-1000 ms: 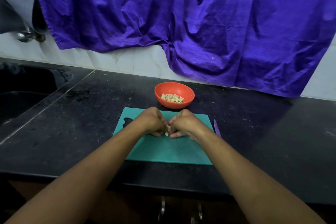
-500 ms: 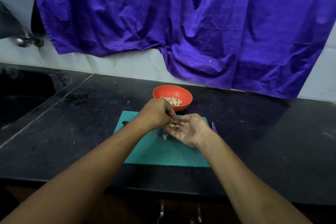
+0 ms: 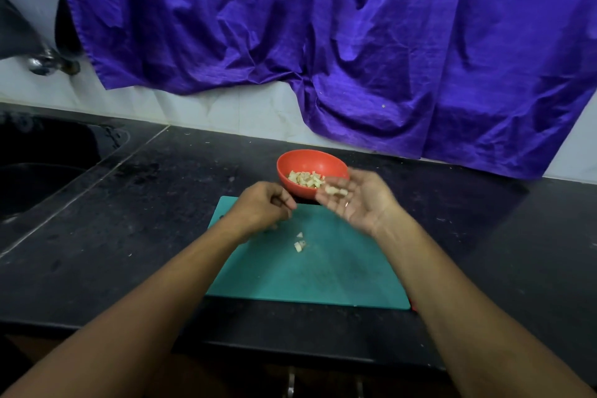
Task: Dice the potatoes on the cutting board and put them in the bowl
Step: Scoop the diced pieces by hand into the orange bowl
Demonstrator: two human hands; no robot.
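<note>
- The right hand (image 3: 361,200) is held palm up over the far edge of the cutting board (image 3: 323,281), fingers released and flat, with potato dice (image 3: 336,190) carried on them.
- The left hand (image 3: 261,207) is held over the board's far left part, fingers curled; whether anything is gripped cannot be told.
- The bowl (image 3: 310,158), partly filled with dice, is set on the table (image 3: 145,220) just beyond the board's far edge.
- A few pieces (image 3: 299,245) are seen near the board's middle.
</note>
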